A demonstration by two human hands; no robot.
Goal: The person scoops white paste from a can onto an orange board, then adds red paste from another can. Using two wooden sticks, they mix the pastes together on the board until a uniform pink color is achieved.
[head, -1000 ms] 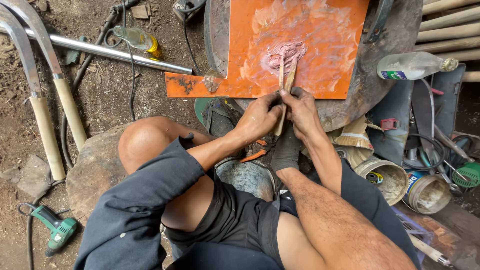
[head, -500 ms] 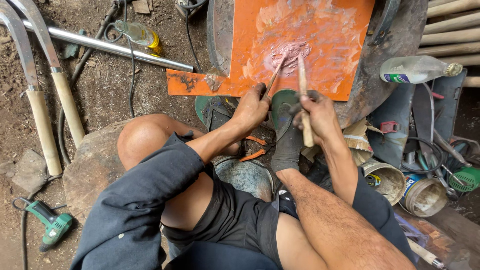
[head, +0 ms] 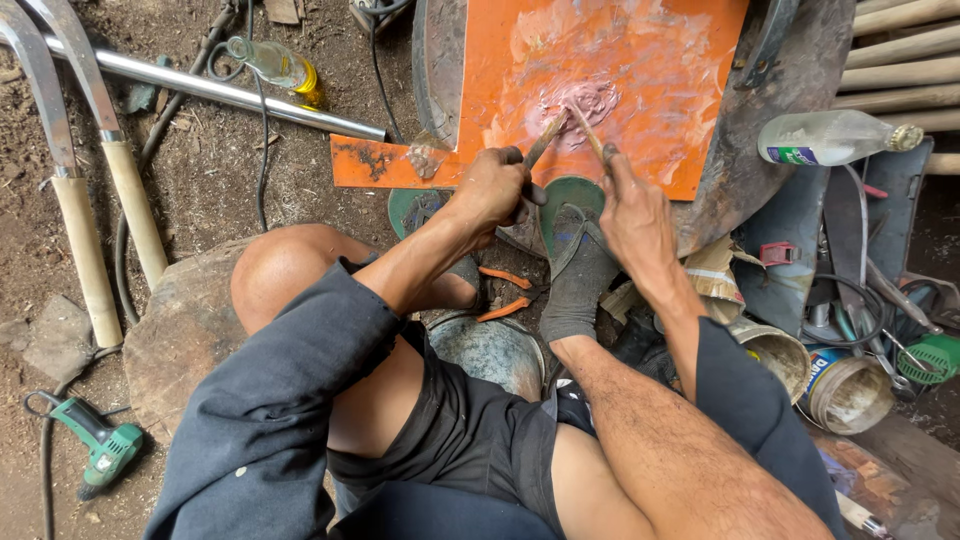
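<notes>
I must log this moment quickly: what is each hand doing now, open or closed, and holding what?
Left hand: closed on a thin stick, tip at the pinkish paste.
Right hand: closed on a second thin stick, tip at the same paste.

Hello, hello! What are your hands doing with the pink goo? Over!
Left hand and right hand each grip a stick, tips in the pink paste on the orange board. Nothing in the way.

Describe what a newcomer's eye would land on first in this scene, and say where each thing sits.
The bright orange board at top centre stands out first, smeared with a pinkish paste in its middle. Just below it, the left hand and right hand each hold a thin stick with its tip in that paste. A green power drill lies on the dirt at lower left.
</notes>
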